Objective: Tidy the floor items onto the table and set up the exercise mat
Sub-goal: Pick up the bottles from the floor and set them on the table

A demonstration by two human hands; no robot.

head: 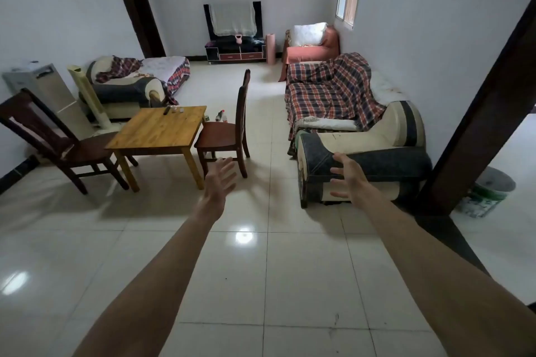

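Both my arms reach forward over the tiled floor. My left hand point(219, 180) is open with fingers spread and holds nothing. My right hand point(348, 177) is open too, in front of the sofa arm. A wooden table point(158, 132) stands ahead on the left with a few small items point(173, 109) near its far edge. Bottles point(220, 116) and a can point(206, 118) lie on the floor behind the table, beyond the chair. A rolled pink exercise mat point(271, 49) stands upright at the far wall beside the TV stand.
Dark wooden chairs point(229, 127) point(55, 136) flank the table. A plaid-covered sofa point(348, 113) runs along the right, another sofa point(136, 81) sits at the back left. A pink kettlebell point(238, 38) rests on the TV stand point(235, 51). A bucket point(487, 195) stands past the dark door frame point(475, 130).
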